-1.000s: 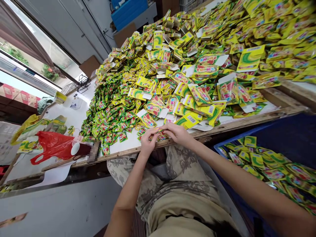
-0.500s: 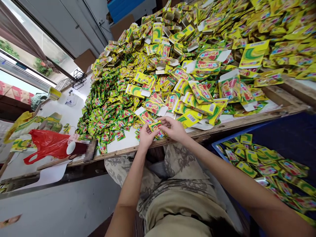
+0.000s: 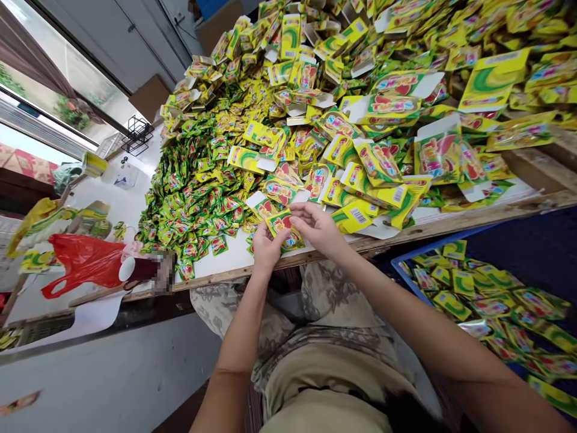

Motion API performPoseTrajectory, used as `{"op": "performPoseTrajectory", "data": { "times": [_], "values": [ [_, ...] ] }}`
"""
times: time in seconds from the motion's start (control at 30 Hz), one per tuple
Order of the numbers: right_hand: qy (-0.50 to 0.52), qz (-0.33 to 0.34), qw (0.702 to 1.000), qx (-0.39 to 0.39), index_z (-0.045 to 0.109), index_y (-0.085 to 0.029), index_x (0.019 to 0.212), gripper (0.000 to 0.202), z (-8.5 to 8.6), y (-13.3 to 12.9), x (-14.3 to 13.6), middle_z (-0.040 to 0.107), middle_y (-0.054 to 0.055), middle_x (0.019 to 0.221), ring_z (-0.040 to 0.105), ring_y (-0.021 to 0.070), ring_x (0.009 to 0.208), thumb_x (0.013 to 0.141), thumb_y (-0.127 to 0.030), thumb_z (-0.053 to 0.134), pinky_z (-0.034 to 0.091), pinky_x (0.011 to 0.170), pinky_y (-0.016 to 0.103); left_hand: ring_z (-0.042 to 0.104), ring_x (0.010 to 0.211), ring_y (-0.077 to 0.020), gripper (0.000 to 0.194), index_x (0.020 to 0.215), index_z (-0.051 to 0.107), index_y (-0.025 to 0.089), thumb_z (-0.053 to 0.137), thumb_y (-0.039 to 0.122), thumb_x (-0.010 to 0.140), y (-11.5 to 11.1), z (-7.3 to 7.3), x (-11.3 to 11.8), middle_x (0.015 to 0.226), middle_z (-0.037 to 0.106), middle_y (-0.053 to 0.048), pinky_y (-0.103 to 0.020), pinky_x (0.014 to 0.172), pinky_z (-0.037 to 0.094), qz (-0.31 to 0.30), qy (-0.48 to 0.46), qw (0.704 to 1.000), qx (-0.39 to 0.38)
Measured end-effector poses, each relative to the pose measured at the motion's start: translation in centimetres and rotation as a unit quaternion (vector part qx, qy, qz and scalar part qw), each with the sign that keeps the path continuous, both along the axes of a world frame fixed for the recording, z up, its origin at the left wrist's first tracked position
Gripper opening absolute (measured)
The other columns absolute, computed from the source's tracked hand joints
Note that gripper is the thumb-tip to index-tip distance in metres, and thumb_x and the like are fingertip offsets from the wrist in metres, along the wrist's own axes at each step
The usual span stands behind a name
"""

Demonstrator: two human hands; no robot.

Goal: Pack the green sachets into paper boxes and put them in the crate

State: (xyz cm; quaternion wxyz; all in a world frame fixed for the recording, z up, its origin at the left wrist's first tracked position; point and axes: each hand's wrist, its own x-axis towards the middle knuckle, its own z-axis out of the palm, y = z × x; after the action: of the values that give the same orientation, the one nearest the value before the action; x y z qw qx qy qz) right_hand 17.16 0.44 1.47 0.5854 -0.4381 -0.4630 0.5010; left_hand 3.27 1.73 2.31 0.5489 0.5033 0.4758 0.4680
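Note:
Just above the table's front edge, a small yellow and green candy box (image 3: 286,226) with a red fruit print is held between both hands. My left hand (image 3: 267,248) pinches its left and lower side, thumb on the printed face. With bent fingers, my right hand (image 3: 319,230) grips the box's upper right side; part of the box is hidden behind the fingers. Close beyond the hands lie more printed boxes (image 3: 277,189), several with white flaps open. Left of them spreads a heap of small green sachets (image 3: 192,198).
A wooden rim (image 3: 229,273) edges the white table. Below right, a blue bin (image 3: 509,252) contains filled-looking yellow packets. On the left lie a red plastic bag (image 3: 83,264), a cup on its side (image 3: 127,269) and a black wire rack (image 3: 137,135). Boxes pile high at the back.
The box between my hands has tilted up, showing more of its printed face. My right hand has shifted slightly up along its edge. The whole view has moved a little closer.

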Motion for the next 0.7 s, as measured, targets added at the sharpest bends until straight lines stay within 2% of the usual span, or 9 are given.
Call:
{"op": "performPoseTrajectory", "data": {
  "times": [0.13, 0.27, 0.47, 0.7],
  "values": [
    [0.005, 0.048, 0.999, 0.005, 0.061, -0.020, 0.106, 0.040, -0.2, -0.6, -0.4, 0.069, 0.007, 0.098, 0.067, 0.0194, 0.087, 0.072, -0.038, 0.071, 0.056, 0.080, 0.036, 0.066, 0.084, -0.0145, 0.045, 0.095, 0.061, 0.017, 0.082, 0.035, 0.059, -0.5, 0.4, 0.3, 0.095, 0.071, -0.004, -0.029, 0.083, 0.050, 0.047, -0.075, 0.996, -0.007],
    [0.011, 0.069, 0.997, 0.021, 0.062, -0.021, 0.110, 0.040, -0.2, -1.7, -0.5, 0.070, 0.008, 0.105, 0.067, 0.0209, 0.091, 0.076, -0.040, 0.068, 0.056, 0.085, 0.038, 0.067, 0.085, -0.0156, 0.046, 0.094, 0.064, 0.015, 0.084, 0.032, 0.056, -1.1, 0.9, 0.0, 0.095, 0.071, -0.006, -0.031, 0.086, 0.050, 0.009, -0.094, 0.994, -0.061],
    [-0.101, 0.017, 0.994, 0.046, 0.062, -0.022, 0.118, 0.040, 0.1, -3.4, -0.9, 0.067, 0.008, 0.115, 0.064, 0.0229, 0.103, 0.079, -0.030, 0.064, 0.053, 0.090, 0.039, 0.067, 0.077, -0.0151, 0.042, 0.086, 0.065, 0.016, 0.085, 0.031, 0.053, -2.3, 0.9, -0.1, 0.084, 0.072, -0.002, -0.030, 0.080, 0.051, 0.062, -0.086, 0.994, -0.009],
    [-0.162, -0.021, 0.986, 0.038, 0.063, -0.020, 0.107, 0.029, 0.7, -3.9, -0.8, 0.071, 0.007, 0.098, 0.065, 0.0210, 0.083, 0.079, -0.026, 0.063, 0.053, 0.076, 0.036, 0.067, 0.084, -0.0163, 0.045, 0.090, 0.064, 0.016, 0.083, 0.037, 0.055, -3.1, 0.9, 0.6, 0.092, 0.072, -0.005, -0.032, 0.085, 0.051, 0.077, -0.084, 0.993, -0.020]
  ]
}}
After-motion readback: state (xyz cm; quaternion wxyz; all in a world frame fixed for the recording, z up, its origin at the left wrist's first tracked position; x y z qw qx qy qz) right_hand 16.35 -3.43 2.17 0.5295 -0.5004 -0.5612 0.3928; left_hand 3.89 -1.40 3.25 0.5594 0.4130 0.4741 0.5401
